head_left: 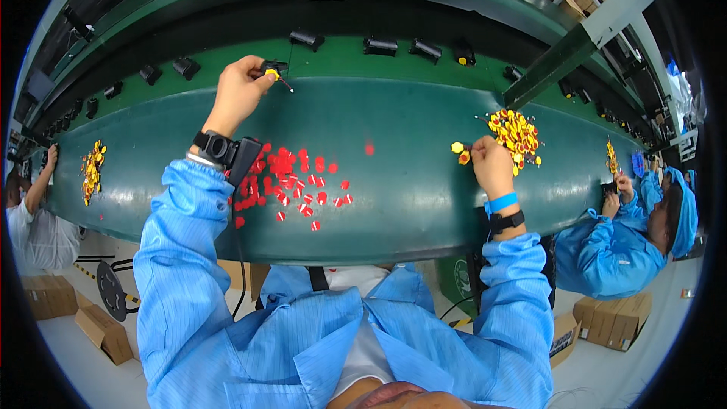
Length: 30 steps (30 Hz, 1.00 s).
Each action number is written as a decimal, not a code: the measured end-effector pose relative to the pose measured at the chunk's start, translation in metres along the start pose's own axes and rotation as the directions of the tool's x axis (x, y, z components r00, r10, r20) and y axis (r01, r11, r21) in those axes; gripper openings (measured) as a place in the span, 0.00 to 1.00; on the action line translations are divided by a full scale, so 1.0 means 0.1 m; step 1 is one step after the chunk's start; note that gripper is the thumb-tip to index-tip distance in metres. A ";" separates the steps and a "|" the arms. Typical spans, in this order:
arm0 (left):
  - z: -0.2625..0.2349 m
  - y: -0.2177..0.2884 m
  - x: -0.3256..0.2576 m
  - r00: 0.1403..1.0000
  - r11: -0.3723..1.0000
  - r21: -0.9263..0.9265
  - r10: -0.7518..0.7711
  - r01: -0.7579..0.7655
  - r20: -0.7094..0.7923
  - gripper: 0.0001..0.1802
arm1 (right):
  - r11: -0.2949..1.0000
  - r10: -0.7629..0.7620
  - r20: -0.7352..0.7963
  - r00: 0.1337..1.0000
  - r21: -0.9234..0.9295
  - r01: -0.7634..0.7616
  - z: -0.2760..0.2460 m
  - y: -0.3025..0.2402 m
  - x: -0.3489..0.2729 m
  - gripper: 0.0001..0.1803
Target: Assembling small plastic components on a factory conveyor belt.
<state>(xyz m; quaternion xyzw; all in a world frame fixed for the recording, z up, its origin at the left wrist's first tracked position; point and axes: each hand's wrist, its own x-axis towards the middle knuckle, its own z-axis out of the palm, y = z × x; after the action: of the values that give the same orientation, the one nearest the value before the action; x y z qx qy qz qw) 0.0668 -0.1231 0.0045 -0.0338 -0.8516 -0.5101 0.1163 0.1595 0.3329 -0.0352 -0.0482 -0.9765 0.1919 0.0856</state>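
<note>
Left hand point(241, 93) pinches a small black-and-yellow part point(271, 70) at the far edge of the green tabletop point(409, 189). Right hand point(491, 165) grips a yellow piece point(460, 151) beside a yellow pile point(516, 133). Both parts look light, rigid and easily dropped; fingertip holds suit them. Red discs point(297, 180) lie between.

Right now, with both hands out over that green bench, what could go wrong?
The left hand pinches a small black and yellow part right at the belt's edge, so it might slip onto the belt. The left sleeve lies beside the loose red pieces and could sweep some off the bench. The right hand works beside the yellow pile and could scatter it.
</note>
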 end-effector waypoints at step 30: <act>0.08 -0.48 1.24 0.945 0.983 0.046 -0.185 0.179 0.268 0.07 | 0.964 -0.067 -0.081 0.994 0.250 0.085 -0.19 -0.08 0.01 0.04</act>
<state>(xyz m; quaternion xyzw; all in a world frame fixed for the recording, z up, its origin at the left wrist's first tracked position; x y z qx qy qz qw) -0.0635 -0.1466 -0.0110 -0.0234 -0.8641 -0.5004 -0.0487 0.1612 0.3325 -0.0147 -0.0063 -0.9414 0.3097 0.1336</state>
